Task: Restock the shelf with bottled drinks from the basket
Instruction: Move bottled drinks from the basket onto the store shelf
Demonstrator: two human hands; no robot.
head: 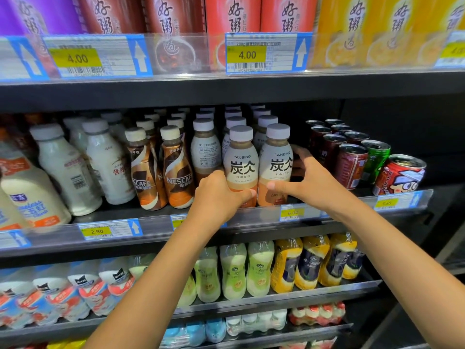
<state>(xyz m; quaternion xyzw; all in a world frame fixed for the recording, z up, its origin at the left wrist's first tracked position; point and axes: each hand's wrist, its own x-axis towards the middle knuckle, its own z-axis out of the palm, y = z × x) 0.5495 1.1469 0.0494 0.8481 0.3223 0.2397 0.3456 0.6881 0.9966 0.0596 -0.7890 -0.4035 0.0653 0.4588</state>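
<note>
Both hands were on the front pair: left hand gripped the left Tanbing bottle, right hand wrapped the right Tanbing bottle. Both stood upright, touching, at the shelf edge.

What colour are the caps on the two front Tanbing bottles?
Pale grey caps, with a faint lilac tint; the head view shows them best.

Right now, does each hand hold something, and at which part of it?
Yes. The left hand grips the left front Tanbing bottle at its lower body; the right hand grips the right front Tanbing bottle at its lower body too.
</note>
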